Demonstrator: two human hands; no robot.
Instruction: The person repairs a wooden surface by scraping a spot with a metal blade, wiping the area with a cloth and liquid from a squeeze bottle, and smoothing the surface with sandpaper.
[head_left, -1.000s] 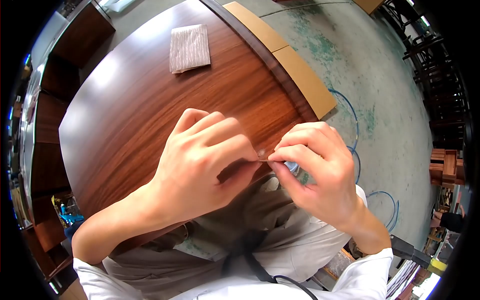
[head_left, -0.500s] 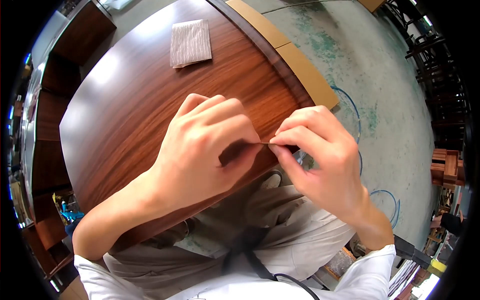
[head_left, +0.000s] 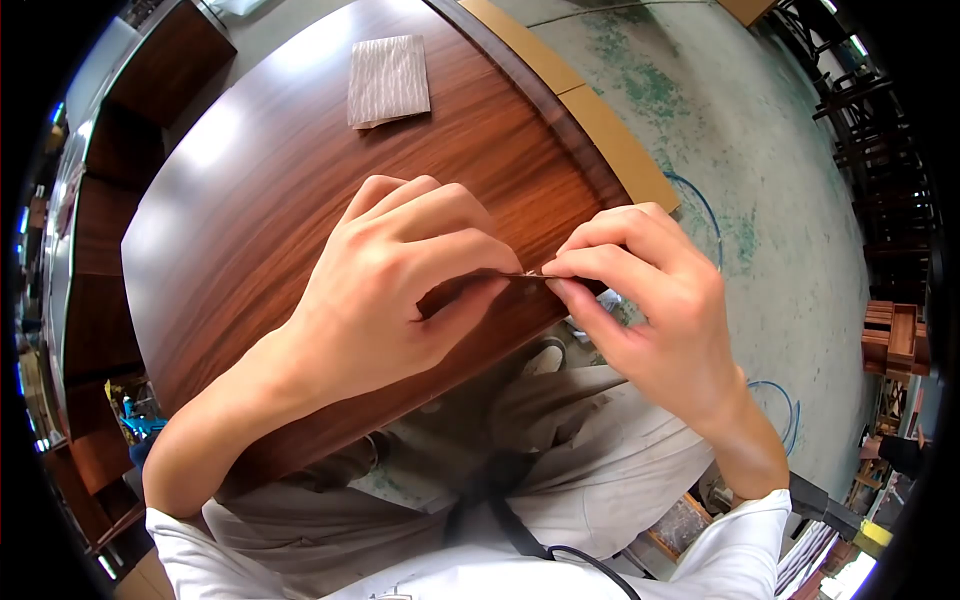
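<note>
Between both hands a thin brown strip [head_left: 530,276] is stretched out, its edge turned towards me; I cannot make out its material. My left hand [head_left: 395,275] pinches one end between thumb and forefinger, the other fingers curled. At the opposite end my right hand [head_left: 652,290] pinches it the same way. Both hands are held above the near right corner of a glossy dark wood tabletop [head_left: 260,240]. Farther back on that top lies a folded square of crinkled, light grey-brown sheet [head_left: 390,82], apart from the hands.
Cardboard [head_left: 620,145] runs along the tabletop's right edge. A blue hose [head_left: 714,215] lies on the worn concrete floor [head_left: 760,130]. Small wooden crates [head_left: 893,335] stand at far right, below dark stacked frames [head_left: 880,150]. Brown panels [head_left: 105,235] line the left side.
My hands have drawn slightly apart, and more of the brown strip shows between the fingertips. Both keep their pinch. The view has shifted slightly.
</note>
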